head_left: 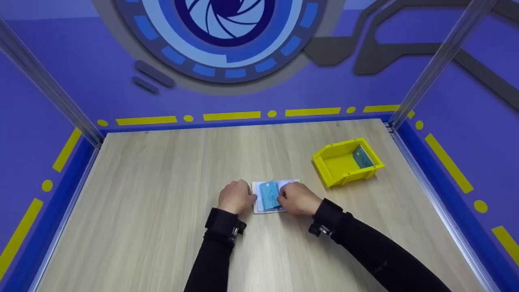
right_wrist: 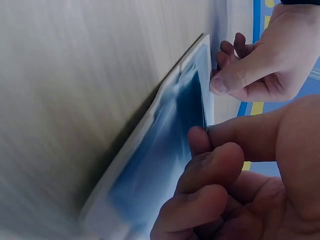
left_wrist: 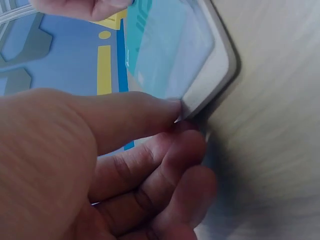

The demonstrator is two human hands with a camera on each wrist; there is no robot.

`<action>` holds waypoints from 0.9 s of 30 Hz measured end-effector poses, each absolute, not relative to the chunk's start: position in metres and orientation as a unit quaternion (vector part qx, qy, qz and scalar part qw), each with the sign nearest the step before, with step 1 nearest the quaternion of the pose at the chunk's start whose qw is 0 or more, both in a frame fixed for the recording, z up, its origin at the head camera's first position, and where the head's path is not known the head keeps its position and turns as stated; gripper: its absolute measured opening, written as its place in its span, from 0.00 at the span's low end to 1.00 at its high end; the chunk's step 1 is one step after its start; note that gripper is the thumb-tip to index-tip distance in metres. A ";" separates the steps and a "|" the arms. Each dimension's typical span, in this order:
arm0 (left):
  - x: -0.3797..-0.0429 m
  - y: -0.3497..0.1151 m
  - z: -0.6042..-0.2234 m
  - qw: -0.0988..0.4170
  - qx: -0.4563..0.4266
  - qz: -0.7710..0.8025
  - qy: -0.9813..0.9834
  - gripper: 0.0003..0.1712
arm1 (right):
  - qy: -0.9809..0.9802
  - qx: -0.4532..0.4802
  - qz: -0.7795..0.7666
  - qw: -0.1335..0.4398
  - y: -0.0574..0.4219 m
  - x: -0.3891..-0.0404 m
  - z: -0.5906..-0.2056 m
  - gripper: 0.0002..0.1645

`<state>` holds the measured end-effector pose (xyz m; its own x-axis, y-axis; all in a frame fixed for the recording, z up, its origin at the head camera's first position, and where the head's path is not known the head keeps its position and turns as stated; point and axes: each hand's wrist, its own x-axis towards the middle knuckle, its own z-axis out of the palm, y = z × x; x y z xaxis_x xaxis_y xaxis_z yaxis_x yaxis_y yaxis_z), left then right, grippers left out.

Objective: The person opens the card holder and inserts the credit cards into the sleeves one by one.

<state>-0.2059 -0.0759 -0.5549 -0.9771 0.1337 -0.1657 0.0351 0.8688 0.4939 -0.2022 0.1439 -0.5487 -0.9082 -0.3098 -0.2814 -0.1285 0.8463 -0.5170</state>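
Observation:
A flat white holder (head_left: 258,207) with a clear plastic pocket lies on the table in front of me. Over it, slightly tilted, is a light blue card (head_left: 268,195). My left hand (head_left: 236,196) pinches the holder's left edge; in the left wrist view the thumb (left_wrist: 150,112) presses on its corner. The card's right edge is pinched between the thumb and index finger of my right hand (head_left: 300,198). Part of the holder is hidden behind the right hand. From the right wrist view, I cannot tell how much of the card lies inside the pocket.
A yellow bin (head_left: 338,164) stands to the right, beyond my right hand. Against its right inner wall leans a dark blue-green card (head_left: 362,157). Blue-purple panels (head_left: 243,97) rise at the back and both sides of the wooden table (head_left: 162,194).

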 end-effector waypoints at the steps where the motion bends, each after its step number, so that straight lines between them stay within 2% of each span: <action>1: -0.206 -0.076 -0.556 0.096 0.047 0.253 0.962 0.24 | 0.944 -0.119 -0.249 0.182 0.143 -0.202 -0.549 0.19; 4: -0.206 -0.075 -0.559 0.091 0.057 0.257 0.961 0.28 | 0.944 -0.132 -0.242 0.182 0.140 -0.201 -0.552 0.19; 8: -0.207 -0.073 -0.561 0.089 0.060 0.258 0.960 0.29 | 0.944 -0.147 -0.238 0.174 0.136 -0.199 -0.557 0.14; 13: -0.208 -0.073 -0.560 0.077 0.042 0.248 0.965 0.28 | 0.938 -0.161 -0.254 0.175 0.134 -0.198 -0.555 0.20; 15: -0.208 -0.072 -0.559 0.074 0.038 0.248 0.965 0.27 | 0.937 -0.157 -0.257 0.178 0.137 -0.200 -0.551 0.22; 19: -0.207 -0.072 -0.557 0.075 0.039 0.259 0.962 0.30 | 0.949 -0.124 -0.243 0.156 0.148 -0.212 -0.538 0.16; 23: -0.206 -0.074 -0.556 0.083 0.034 0.262 0.961 0.34 | 0.963 -0.091 -0.220 0.128 0.163 -0.226 -0.529 0.15; 27: -0.207 -0.074 -0.557 0.100 0.020 0.256 0.961 0.32 | 0.969 -0.084 -0.194 0.127 0.174 -0.234 -0.530 0.13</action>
<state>-0.2070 -0.0739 -0.5572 -0.9792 0.0896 -0.1823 -0.0131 0.8677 0.4970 -0.2338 0.1737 -0.5301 -0.9535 -0.2118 -0.2145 -0.1128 0.9107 -0.3974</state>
